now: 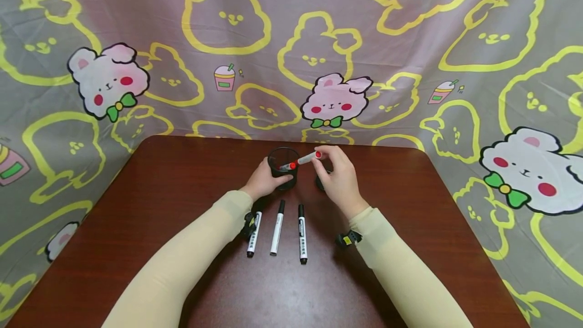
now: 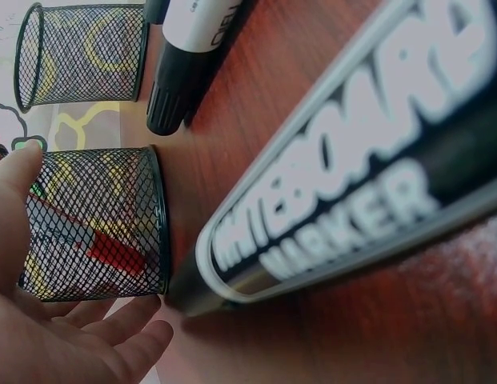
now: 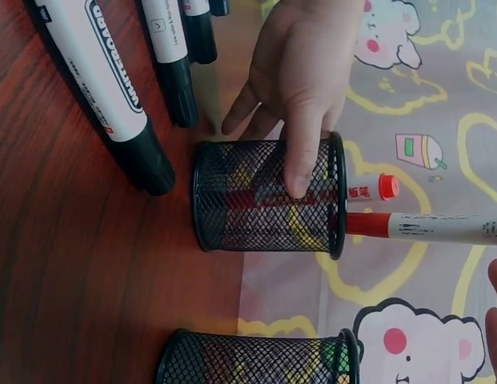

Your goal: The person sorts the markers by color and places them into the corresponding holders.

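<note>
My left hand (image 1: 265, 180) grips a black mesh pen cup (image 3: 264, 228), thumb along one side and fingers around the other. A red whiteboard marker (image 3: 389, 186) stands inside this cup, its end sticking out past the rim. With thumb and fingertips, my right hand (image 1: 340, 178) pinches a second red whiteboard marker (image 3: 440, 228) by its rear end. Its red cap points into the cup and is right at the rim. In the left wrist view, red and grey of a marker (image 2: 120, 254) show through the mesh.
Three whiteboard markers with black caps lie on the table nearer the body: a left one (image 1: 254, 239), a middle one (image 1: 277, 234) and a right one (image 1: 302, 239). Another black mesh cup (image 2: 88, 52) stands to the right, mostly behind the right hand in the head view. A patterned curtain (image 1: 255, 75) surrounds the table.
</note>
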A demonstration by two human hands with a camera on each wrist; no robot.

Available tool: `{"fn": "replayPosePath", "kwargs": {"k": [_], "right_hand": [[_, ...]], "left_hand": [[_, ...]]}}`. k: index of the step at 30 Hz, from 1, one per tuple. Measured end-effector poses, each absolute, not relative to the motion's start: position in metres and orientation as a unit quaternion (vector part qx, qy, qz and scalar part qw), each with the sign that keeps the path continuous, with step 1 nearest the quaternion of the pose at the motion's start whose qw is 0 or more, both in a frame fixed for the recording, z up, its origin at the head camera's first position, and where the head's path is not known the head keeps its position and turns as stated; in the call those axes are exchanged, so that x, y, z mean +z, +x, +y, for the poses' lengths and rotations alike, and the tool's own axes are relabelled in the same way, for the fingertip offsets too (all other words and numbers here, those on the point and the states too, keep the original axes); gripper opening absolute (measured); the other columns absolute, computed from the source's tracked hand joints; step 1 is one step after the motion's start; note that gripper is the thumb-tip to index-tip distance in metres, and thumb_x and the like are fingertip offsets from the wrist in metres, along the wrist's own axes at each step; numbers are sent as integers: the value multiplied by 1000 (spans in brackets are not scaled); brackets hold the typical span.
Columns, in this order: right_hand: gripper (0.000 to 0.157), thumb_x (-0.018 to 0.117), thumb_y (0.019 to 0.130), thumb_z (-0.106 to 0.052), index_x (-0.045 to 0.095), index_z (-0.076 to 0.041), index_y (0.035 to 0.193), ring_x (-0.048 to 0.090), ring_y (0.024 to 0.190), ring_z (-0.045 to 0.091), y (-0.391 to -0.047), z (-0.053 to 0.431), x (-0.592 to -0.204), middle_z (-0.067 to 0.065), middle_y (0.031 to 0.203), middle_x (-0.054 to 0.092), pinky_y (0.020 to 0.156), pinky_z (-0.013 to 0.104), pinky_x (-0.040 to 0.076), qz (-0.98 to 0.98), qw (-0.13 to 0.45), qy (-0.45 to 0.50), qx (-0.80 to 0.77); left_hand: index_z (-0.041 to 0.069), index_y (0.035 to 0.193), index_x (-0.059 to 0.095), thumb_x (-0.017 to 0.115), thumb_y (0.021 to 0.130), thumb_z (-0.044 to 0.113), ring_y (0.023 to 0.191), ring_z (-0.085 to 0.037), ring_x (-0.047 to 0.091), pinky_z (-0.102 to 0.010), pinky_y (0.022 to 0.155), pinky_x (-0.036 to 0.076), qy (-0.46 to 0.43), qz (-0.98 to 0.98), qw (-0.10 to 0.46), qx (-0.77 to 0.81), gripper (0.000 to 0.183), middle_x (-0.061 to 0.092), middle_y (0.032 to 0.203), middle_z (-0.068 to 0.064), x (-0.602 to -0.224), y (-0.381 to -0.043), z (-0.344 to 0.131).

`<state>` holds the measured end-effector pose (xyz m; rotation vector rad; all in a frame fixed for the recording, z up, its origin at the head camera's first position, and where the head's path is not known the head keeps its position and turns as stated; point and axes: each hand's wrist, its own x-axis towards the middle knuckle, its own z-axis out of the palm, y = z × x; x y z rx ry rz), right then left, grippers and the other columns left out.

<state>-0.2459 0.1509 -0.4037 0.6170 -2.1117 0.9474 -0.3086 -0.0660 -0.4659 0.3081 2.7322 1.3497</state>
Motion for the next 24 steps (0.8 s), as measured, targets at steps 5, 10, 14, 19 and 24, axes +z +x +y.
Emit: {"fn": "replayPosePath", "kwargs": {"k": [5,10,14,19,24], "right_hand": [[29,78,92,-8,66,-4,118,63,93,25,-249,148,-403,11,101,67,85,43,55,-839,347,241,344],[26,76,95,-12,67,-5,118,63,92,25,-253,144,-403,10,101,67,82,40,53,-851,333,243,325],[26,74,96,-14,67,-6,120,64,92,25,-256,142,-403,10,103,68,80,39,53,-860,313,243,322],[26,72,98,-16,66,-6,121,66,96,24,-258,137,-404,9,108,69,86,41,55,-871,286,239,320],[26,72,98,-16,66,-7,121,68,99,23,-261,135,-406,9,110,70,91,42,55,-878,273,235,314]], "left_hand": [[0,153,35,81,89,39,137,-35,53,-50,115,42,107,889,38,444,88,50,148,-20,-466,-308,-66],[1,153,36,81,89,38,135,-34,54,-52,114,42,111,887,40,447,86,50,147,-20,-466,-307,-67],[1,152,40,81,90,35,134,-33,55,-52,114,42,125,883,36,452,81,52,146,-19,-466,-309,-67],[2,150,45,82,90,30,131,-31,58,-51,113,43,149,873,24,463,76,57,144,-19,-465,-309,-67],[2,150,44,82,90,29,131,-31,58,-51,113,43,147,873,25,464,76,56,144,-19,-465,-309,-67]]}}
